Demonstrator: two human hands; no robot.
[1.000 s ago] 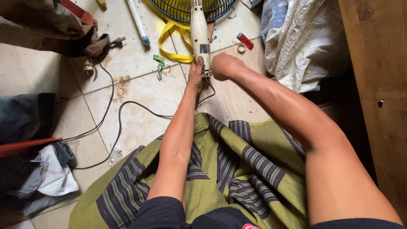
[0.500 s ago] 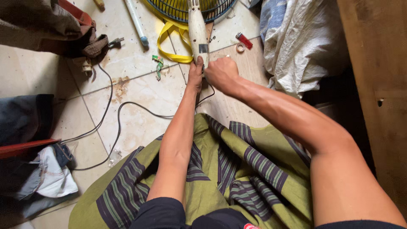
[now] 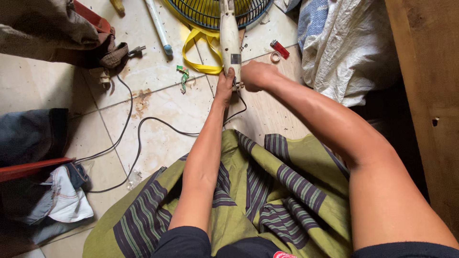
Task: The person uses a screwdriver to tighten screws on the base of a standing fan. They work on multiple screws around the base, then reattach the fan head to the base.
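Left hand (image 3: 224, 85): fingers clenched around the lower end of the cream fan stem (image 3: 230, 40), thumb laid up along it. Right hand (image 3: 256, 75): fingers curled into a closed fist at the same end of the stem, pressed just beside the left hand; whether a small tool or a fastener sits inside the fist cannot be told. The stem lies flat on the tiled floor (image 3: 158, 114), running away from the person to the dark fan guard (image 3: 210, 12) at the top edge of the view. A black power cord (image 3: 143, 124) leaves the stem's end beneath the hands and loops left across the tiles.

Around the work: a yellow strap (image 3: 196, 45) under the stem, a red lighter (image 3: 280, 49) and a small tape roll (image 3: 275, 57) to the right, a white sack (image 3: 349, 48) beyond them, a white tube (image 3: 158, 26) to the left.

Judgement: the step in hand appears to be work on the stem's cord end, one hand steadying, the other acting on it. The next move calls for the left hand's firm hold and fine fingertip work from the right.
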